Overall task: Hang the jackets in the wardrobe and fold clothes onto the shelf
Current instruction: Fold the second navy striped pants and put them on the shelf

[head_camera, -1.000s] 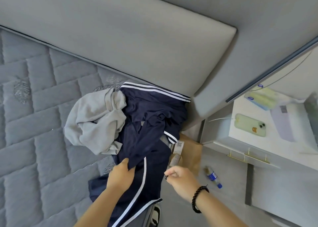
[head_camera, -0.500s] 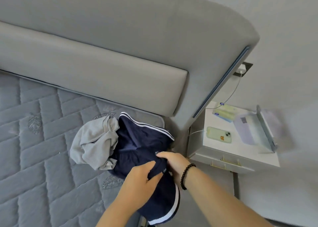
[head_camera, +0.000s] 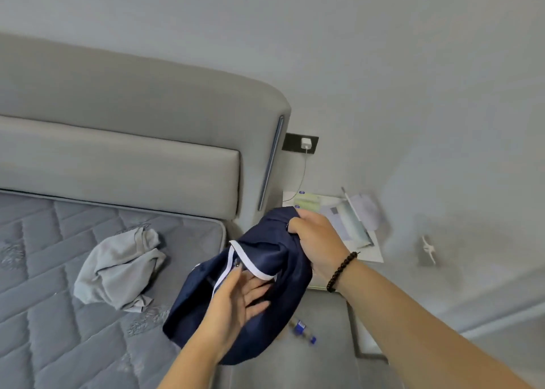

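Bed: the big grey quilted mattress fills the side from 7 to 9 o'clock, with the padded grey headboard behind it.
Blue jacket: the dark navy blue jacket with white stripes is near the middle, a little toward 6 o'clock. It is up in the air, off the bed, all bunched up.
What changed: half a second ago the blue jacket was still lying on the mattress next to the grey one. Now it has been lifted away, out past the bed edge, and the view has tipped up toward the wall.
What that means: I think the picking-up part is done (for this one jacket). Next it likely needs shaking out and taking to the wardrobe, which is not in view.
Grey top: the crumpled light grey cloth top sits alone on the mattress at about 8 o'clock, well apart from the hands. It still waits its turn.
Right hand: the right hand, with a black bead bracelet on the wrist, grips the top of the blue jacket at about 3 o'clock of the bundle.
Left hand: the left hand has its fingers spread flat against the jacket's underside near the white stripe, pressing, not gripping.
Side table: the white bedside table stands at 2 o'clock, with papers on it.
Bottle: a small clear bottle with a blue label lies on the floor at 5 o'clock.
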A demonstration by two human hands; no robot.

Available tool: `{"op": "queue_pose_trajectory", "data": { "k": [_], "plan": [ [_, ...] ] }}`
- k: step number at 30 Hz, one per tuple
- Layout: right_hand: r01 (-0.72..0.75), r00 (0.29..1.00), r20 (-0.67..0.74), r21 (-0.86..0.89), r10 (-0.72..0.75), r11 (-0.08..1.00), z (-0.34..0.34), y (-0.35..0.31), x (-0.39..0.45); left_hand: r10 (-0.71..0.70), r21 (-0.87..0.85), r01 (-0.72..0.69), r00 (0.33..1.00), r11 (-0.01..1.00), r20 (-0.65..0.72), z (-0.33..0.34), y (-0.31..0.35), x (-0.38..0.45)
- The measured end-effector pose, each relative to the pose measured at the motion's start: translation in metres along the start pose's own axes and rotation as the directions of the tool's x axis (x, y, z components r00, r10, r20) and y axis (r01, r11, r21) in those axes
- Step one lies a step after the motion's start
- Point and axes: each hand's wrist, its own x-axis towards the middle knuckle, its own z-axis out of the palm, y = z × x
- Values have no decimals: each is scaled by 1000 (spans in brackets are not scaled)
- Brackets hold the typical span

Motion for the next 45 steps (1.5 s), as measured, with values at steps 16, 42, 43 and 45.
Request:
{"op": "queue_pose_trajectory", "data": {
  "k": [16,42,43,45],
  "plan": [
    [-200,971,-207,-458,115,866,-251,11,-266,-471,74,466,875,882,114,258,-105,-27],
    [390,-29,-948,282,318,877,-347,63,-473,-916,148,-988,107,-53,386,426,-211,-178],
    [401,-40,-965,223,260,888,-344,56,-478,-911,49,-996,93,-80,401,429,-210,-178],
    [395,-50,-990,104,134,913,-337,43,-489,-842,31,-997,71,-65,534,441,-206,-180]
  ]
}}
